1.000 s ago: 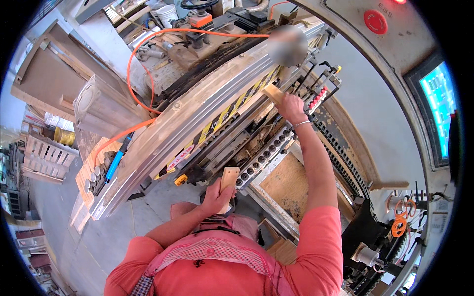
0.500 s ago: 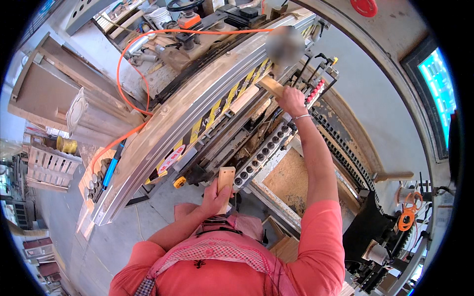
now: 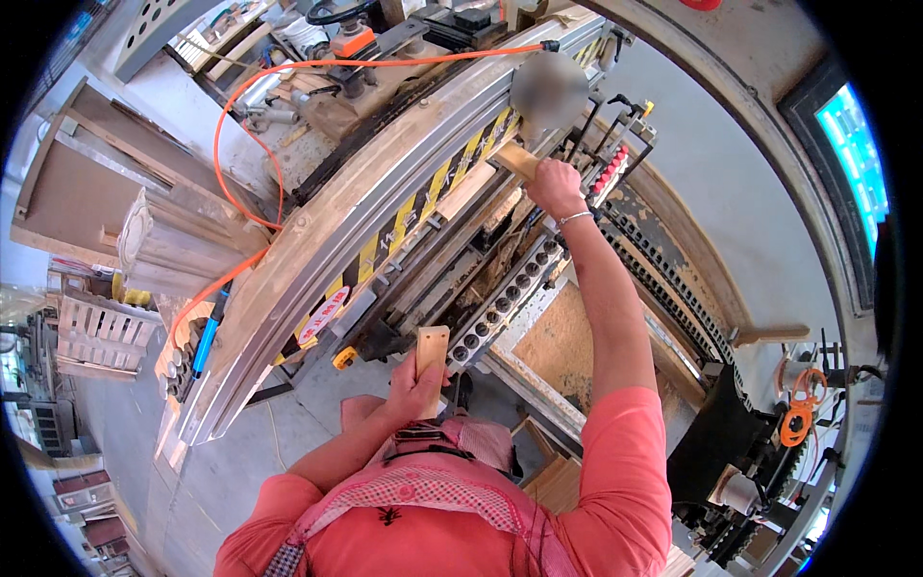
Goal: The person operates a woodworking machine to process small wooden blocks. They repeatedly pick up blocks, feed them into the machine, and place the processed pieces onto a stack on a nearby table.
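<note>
My left hand (image 3: 413, 388) is closed around a short wooden block (image 3: 432, 350) held upright close to my body; two small holes show near its top end. My right arm reaches out over the machine, and my right hand (image 3: 556, 188) grips a second wooden piece (image 3: 517, 161) by its near end. That piece's far end lies beside the yellow-and-black striped edge (image 3: 394, 234) of the machine's long beam. Below the right hand runs a rail with a row of round dark suction-like cups (image 3: 505, 305). A blurred patch covers the area just beyond the right-hand piece.
A long wood-topped beam (image 3: 288, 240) crosses from lower left to upper right, with an orange hose (image 3: 219, 144) over it. A blue air gun (image 3: 205, 346) hangs at its left end. Sawdust fills a tray (image 3: 558, 346). A lit screen (image 3: 851, 154) stands at right.
The view has shifted slightly. Both hands keep hold of their wooden pieces, nearly in the same places relative to the machine.
</note>
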Demonstrator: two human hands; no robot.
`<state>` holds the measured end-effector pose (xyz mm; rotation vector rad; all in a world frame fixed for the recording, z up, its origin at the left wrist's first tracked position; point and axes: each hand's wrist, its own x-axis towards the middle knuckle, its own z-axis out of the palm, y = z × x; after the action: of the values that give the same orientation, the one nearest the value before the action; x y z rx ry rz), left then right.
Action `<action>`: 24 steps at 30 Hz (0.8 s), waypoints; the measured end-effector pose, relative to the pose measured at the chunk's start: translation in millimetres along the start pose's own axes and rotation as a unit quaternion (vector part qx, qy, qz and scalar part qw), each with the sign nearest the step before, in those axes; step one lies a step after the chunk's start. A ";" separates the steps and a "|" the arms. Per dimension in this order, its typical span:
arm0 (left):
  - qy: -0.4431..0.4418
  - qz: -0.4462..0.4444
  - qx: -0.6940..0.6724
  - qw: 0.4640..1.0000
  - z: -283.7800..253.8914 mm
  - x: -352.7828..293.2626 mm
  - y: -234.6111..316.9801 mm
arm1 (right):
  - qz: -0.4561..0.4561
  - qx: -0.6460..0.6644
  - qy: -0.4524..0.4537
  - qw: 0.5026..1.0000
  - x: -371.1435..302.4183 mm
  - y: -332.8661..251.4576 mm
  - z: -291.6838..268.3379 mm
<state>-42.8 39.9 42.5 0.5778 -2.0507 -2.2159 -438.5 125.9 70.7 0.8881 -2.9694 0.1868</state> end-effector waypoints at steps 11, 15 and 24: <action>0.028 0.012 -0.017 0.999 5.7 -0.8 0.7 | -0.004 0.019 0.012 1.000 -1.0 1.5 -2.2; 0.036 0.012 -0.004 0.999 7.8 -1.7 9.7 | -0.006 0.015 0.004 1.000 -2.6 -0.9 -6.5; 0.038 -0.011 0.015 0.999 7.2 -1.2 11.4 | 0.002 0.019 0.001 1.000 -1.7 0.4 -3.2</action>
<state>-46.3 45.8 54.1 0.6798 -2.0535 -2.1415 -437.3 127.5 73.7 0.8851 -2.9755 0.2441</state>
